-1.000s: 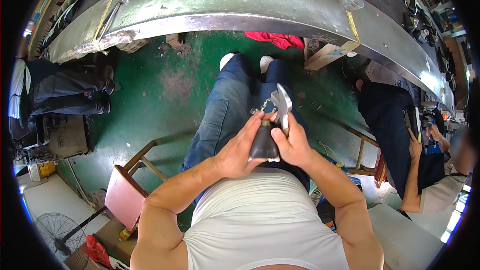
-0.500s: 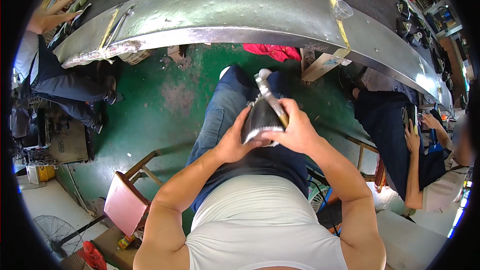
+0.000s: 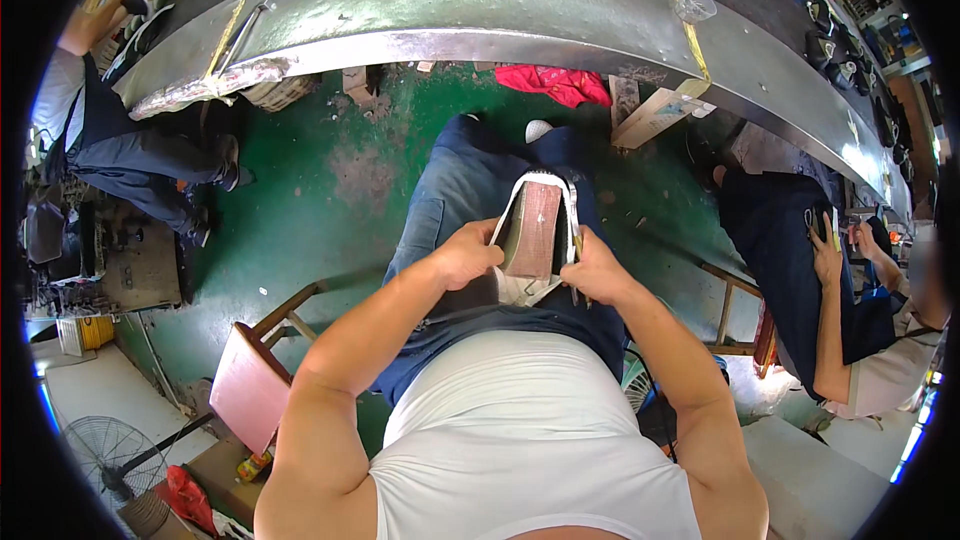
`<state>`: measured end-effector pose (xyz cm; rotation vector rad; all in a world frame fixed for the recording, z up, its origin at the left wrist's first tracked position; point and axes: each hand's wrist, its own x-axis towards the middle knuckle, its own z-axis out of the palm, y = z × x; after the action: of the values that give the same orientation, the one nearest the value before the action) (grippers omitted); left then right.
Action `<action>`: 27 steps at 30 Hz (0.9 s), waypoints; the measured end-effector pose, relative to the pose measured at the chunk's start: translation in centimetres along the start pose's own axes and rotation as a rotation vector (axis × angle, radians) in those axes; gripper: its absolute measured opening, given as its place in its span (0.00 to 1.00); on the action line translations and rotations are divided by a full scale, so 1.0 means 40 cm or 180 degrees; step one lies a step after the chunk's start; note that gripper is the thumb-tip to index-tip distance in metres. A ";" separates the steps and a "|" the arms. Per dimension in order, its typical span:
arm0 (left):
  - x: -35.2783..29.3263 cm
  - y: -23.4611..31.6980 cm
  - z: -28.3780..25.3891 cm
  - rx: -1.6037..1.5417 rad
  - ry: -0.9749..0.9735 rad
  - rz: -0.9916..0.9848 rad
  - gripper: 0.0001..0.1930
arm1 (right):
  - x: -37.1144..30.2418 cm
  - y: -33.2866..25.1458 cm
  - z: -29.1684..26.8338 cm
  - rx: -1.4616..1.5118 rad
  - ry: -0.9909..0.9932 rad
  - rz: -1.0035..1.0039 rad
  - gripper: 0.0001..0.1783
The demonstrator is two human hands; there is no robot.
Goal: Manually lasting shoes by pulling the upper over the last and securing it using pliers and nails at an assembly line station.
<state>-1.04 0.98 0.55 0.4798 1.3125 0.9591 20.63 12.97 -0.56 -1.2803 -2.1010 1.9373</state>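
Left hand [image 3: 468,255], right hand [image 3: 600,270]: fingers gripping white-edged black shoe upper [image 3: 524,290] from opposite sides, likely steadying tapered pinkish-brown block [image 3: 536,230] between them.

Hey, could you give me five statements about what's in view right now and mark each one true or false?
1. The left hand and right hand are both on the white-edged shoe piece. True.
2. The reddish-brown block inside that piece is covered by a red cloth. False: the block is exposed, and the cloth is under the metal bench.
3. The clear plastic cup sits on the bench. True.
4. The fan is at the lower right. False: it is at the lower left.
5. The pink-seated chair is on the person's left. True.
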 end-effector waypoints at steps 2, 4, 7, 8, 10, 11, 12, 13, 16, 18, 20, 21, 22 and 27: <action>-0.007 0.019 -0.011 -0.0524 -0.0554 -0.0517 0.37 | -0.004 -0.029 -0.031 0.0037 -0.0126 0.0101 0.24; -0.008 0.008 -0.006 -0.0664 -0.0727 -0.0392 0.41 | -0.015 -0.038 -0.067 0.0151 -0.0365 0.0270 0.21; -0.012 -0.013 0.011 -0.0953 -0.0962 -0.0135 0.46 | -0.109 -0.051 -0.118 -0.0221 -0.0230 0.0276 0.15; -0.016 -0.021 0.022 -0.1092 -0.1014 0.0005 0.48 | -0.138 -0.068 -0.132 -0.0495 -0.0297 0.0257 0.14; -0.017 -0.039 0.034 -0.1058 -0.0928 0.0118 0.48 | -0.179 -0.121 -0.148 -0.1304 -0.0567 0.0185 0.15; -0.013 -0.058 0.033 -0.0773 -0.0852 0.0218 0.48 | -0.190 -0.131 -0.153 -0.2111 -0.0825 0.0086 0.16; -0.012 -0.075 0.036 -0.0487 -0.0771 0.0321 0.49 | -0.194 -0.122 -0.153 -0.2111 -0.0830 0.0102 0.16; -0.012 -0.084 0.044 -0.0468 -0.0685 0.0311 0.50 | -0.200 -0.110 -0.148 -0.2202 -0.0660 -0.0409 0.20; -0.003 -0.120 0.048 0.0758 -0.0355 0.0527 0.52 | -0.204 -0.111 -0.133 -0.2597 -0.0374 -0.1210 0.26; 0.002 -0.139 0.048 0.0917 -0.0274 0.0546 0.55 | -0.194 -0.123 -0.108 -0.2912 -0.0267 -0.1505 0.28; -0.004 -0.126 0.055 0.1077 -0.0178 0.0572 0.58 | -0.173 -0.134 -0.079 -0.3918 -0.0054 -0.1683 0.28; -0.009 -0.119 0.059 0.1325 -0.0098 0.0510 0.58 | -0.171 -0.148 -0.070 -0.3921 -0.0055 -0.1693 0.28; -0.020 -0.112 0.061 0.1563 0.0002 0.0441 0.59 | -0.173 -0.176 -0.059 -0.4203 -0.0126 -0.1662 0.25; -0.030 -0.107 0.064 0.1266 -0.0083 0.0457 0.59 | -0.116 -0.168 -0.071 -0.3936 -0.0988 -0.1668 0.12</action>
<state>2.79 -1.81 -1.44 0.8988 1.4654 0.8045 21.54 13.42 8.06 -0.2403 -3.4448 0.5401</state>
